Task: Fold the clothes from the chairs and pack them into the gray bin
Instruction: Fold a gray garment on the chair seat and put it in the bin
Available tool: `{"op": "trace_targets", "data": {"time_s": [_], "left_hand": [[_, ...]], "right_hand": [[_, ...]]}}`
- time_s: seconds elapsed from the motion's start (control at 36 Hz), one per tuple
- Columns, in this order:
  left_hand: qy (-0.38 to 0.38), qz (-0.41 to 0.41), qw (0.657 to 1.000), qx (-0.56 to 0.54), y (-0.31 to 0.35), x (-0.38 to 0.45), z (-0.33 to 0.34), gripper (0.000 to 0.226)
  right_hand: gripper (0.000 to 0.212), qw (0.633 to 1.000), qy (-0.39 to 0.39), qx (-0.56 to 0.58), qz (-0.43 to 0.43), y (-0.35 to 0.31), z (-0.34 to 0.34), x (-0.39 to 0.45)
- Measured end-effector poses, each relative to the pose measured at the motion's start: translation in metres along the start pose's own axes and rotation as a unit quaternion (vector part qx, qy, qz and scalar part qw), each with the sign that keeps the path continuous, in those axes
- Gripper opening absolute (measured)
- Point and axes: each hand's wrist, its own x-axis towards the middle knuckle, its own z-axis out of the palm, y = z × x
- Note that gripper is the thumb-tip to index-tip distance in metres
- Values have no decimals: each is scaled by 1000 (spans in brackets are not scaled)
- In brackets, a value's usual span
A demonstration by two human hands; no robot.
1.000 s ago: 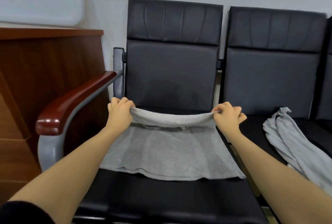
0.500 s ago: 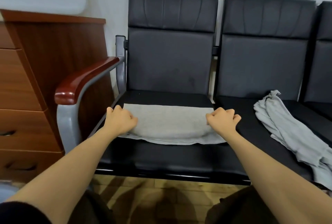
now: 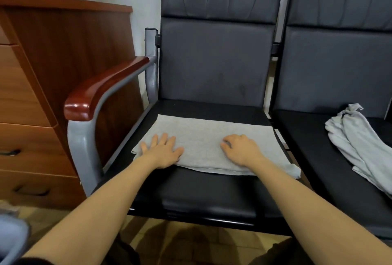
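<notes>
A grey garment (image 3: 203, 137), folded into a flat rectangle, lies on the seat of the left black chair (image 3: 212, 196). My left hand (image 3: 163, 150) rests flat on its left part with the fingers spread. My right hand (image 3: 241, 148) presses on its right part, with the fingers bent at the tips and holding nothing. A second grey garment (image 3: 358, 141) lies crumpled and unfolded on the seat of the right black chair (image 3: 331, 179). A corner of the gray bin (image 3: 10, 241) shows at the bottom left edge.
The left chair has a red-brown wooden armrest (image 3: 101, 88) on a grey metal frame. A wooden cabinet with drawers (image 3: 34, 103) stands to the left of it. Tan floor (image 3: 169, 235) shows below the seat front.
My hands folded the far edge of the garment toward me, let go of it, and now lie on top of the folded cloth. The view has moved closer.
</notes>
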Motion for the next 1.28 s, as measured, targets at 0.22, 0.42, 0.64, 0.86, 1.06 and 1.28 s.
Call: {"op": "trace_targets", "data": {"time_s": [0.22,0.42,0.64,0.86,1.06,1.28], "left_hand": [[207,-97,971,-76,-5,21,-4,33],[228,-176,955,-62,-12,34,-1,44],[272,-119,954,-30,-14,34,-4,24],[292,-11,952,-91,-11,22,-13,56],[314,38,934,-165,2,10,-30,56],[289,134,935,-155,50,5,-44,54]], "right_hand": [[29,991,88,-102,-6,-13,8,18],[45,997,68,-8,-37,1,20,29],[68,997,-65,-23,-23,-5,22,27],[69,996,-88,-6,-12,-23,22,26],[50,992,35,118,21,-36,14,30],[51,994,40,44,88,10,14,7]]}}
